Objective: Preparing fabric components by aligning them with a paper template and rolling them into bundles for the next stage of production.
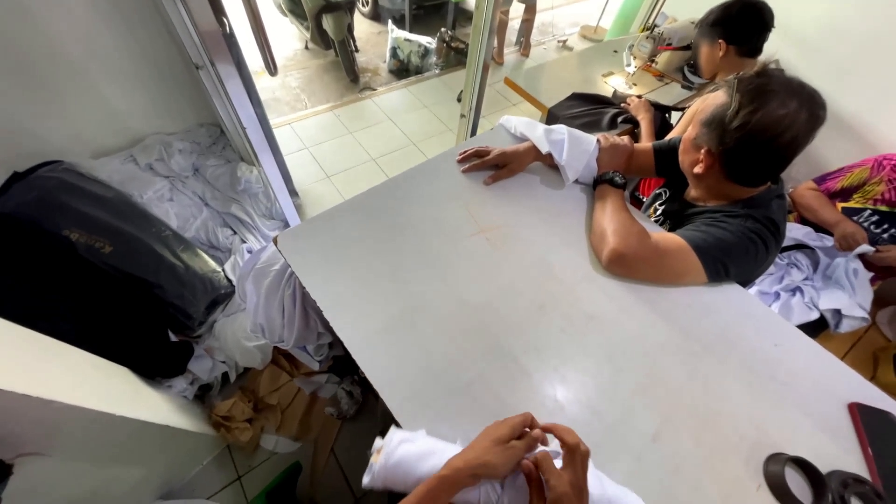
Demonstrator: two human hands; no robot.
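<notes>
Left hand: the left hand (493, 450) lay at the near edge of the worktop (485, 308), fingers (527, 434) curled shut on the white cloth (411, 459).
Right hand: the right hand (560, 467) sat touching the left one, fingers bent and pinching the same cloth; how much of it they gripped could not be told.
White cloth: bunched, lying on the near edge of the worktop under both hands, one end reaching left to the edge.
Worktop: pale grey, flat, with a faint orange mark near its middle.
Co-worker: a person in a dark shirt (737, 233) leaned on the far right side, one hand (499, 161) flat on the worktop, a white sleeve piece (565, 145) over the forearm.
Near right corner: a dark red phone (877, 434) and black rings (812, 481) lay well apart from the hands.
Floor, left: heaped white fabric (271, 308) and a black bag (93, 261).
Far end: a sewing machine (658, 47) on another table.
</notes>
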